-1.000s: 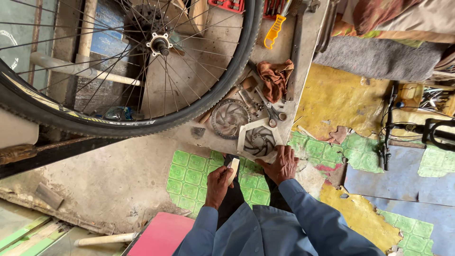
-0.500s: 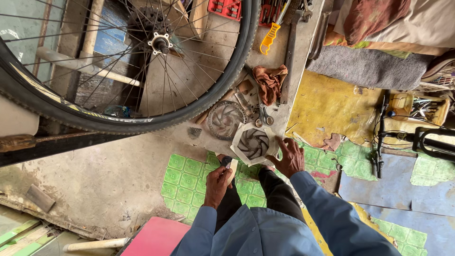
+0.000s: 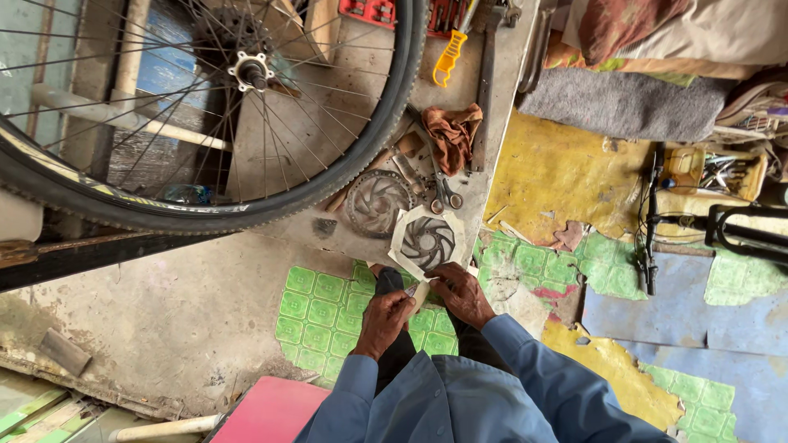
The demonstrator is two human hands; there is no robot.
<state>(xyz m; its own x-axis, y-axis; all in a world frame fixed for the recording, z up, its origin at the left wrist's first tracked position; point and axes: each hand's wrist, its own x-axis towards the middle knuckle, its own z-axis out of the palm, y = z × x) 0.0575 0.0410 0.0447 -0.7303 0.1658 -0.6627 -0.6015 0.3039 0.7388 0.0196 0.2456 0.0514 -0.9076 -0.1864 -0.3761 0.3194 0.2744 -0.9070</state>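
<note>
Below the head camera, we see both hands working at the near edge of a packaged brake disc point(image 3: 427, 242), a dark slotted rotor on a pale hexagonal card. That package lies on the concrete ledge point(image 3: 164, 328), just above the green tiles point(image 3: 316, 316). Our right hand point(image 3: 461, 291) pinches the card's lower edge between its fingertips. Our left hand point(image 3: 384, 320) is curled around a small pale object touching the same edge; we cannot tell what that object is. A second, unpackaged disc point(image 3: 376, 201) rests just beside the package on its left. Scissors point(image 3: 446, 195) and a brown rag point(image 3: 451, 135) lie near its upper side. A spoked bicycle wheel point(image 3: 205, 107) stands well apart, upper left.
</note>
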